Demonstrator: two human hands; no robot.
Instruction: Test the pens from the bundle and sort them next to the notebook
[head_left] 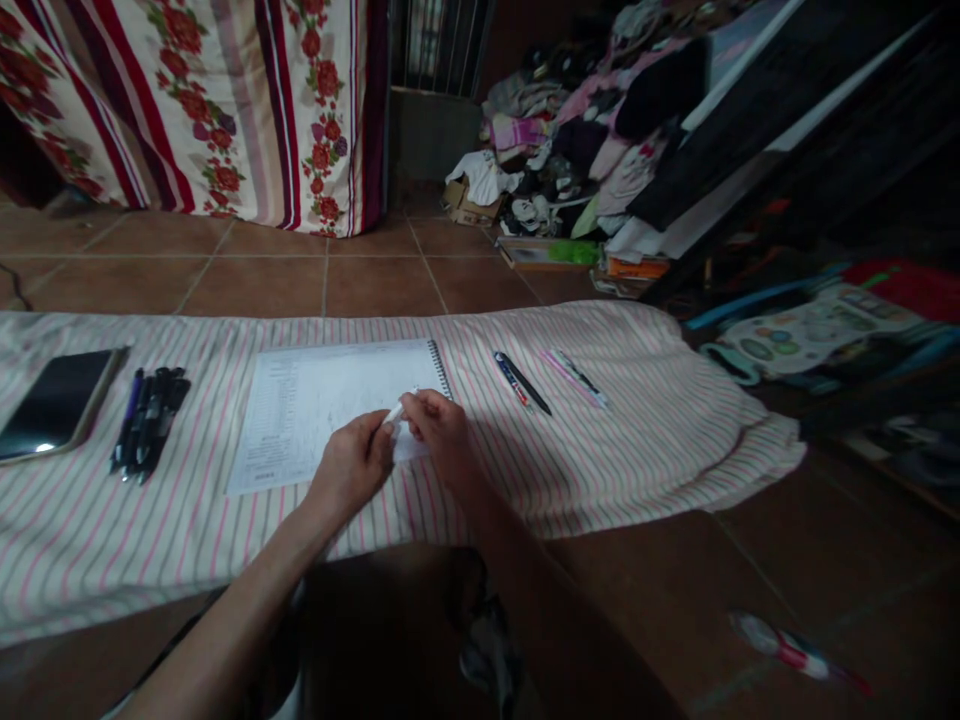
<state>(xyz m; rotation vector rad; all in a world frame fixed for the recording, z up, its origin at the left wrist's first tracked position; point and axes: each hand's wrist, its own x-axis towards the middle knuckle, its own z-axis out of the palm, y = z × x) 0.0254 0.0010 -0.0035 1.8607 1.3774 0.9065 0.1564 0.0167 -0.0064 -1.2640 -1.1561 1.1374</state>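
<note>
Two bare arms reach out from the near side. The left arm (pixel 247 590) starts at the near left and slants to the right as it goes far. The right arm (pixel 525 570) slants the other way and is in shadow. The two hands come close together in front. The left hand (pixel 354 455) pinches with its thumb and bent fingers. The right hand (pixel 439 428) is a little farther away, with its fingers curled in a pinch too.

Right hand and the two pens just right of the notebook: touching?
Apart. The head view shows striped cloth between the right hand and the two pens.
</note>
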